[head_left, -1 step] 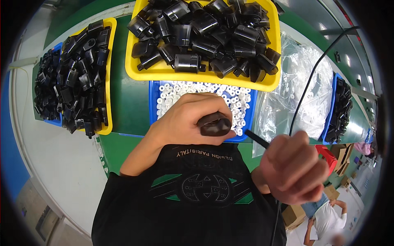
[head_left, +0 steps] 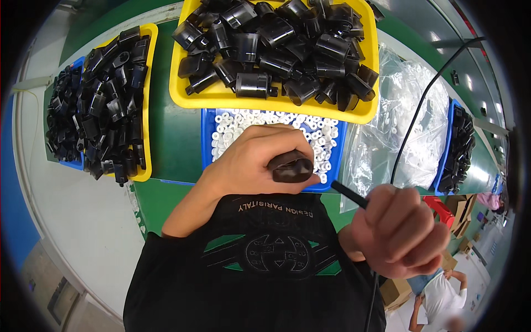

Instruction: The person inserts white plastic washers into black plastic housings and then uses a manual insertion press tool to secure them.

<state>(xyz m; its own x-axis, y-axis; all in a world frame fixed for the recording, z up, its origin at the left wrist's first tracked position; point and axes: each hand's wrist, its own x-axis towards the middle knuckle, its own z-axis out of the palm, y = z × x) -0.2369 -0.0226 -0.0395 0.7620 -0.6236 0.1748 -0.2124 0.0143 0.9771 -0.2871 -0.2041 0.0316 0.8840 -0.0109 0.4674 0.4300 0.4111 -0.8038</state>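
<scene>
My left hand (head_left: 251,157) is wrapped round a black plastic cap-like part (head_left: 292,167), its hollow dark end turned up toward me. Below that hand lies a blue tray (head_left: 207,138) of small white ring-shaped pieces (head_left: 323,135). To the right, my right hand (head_left: 401,232) is closed in a fist round a slim black rod (head_left: 349,193). The rod's tip points up and left toward the held part, with a gap between them. Whatever else of the rod lies inside the fist is hidden.
Black plastic parts fill a yellow tray (head_left: 182,99) ahead and another yellow tray (head_left: 146,105) on the left. Clear plastic bags (head_left: 404,122) lie to the right, with a black cable (head_left: 412,122) hanging across. A person (head_left: 442,293) is at lower right.
My right hand has shifted slightly right and down with the rod. The left hand and the black part have barely moved.
</scene>
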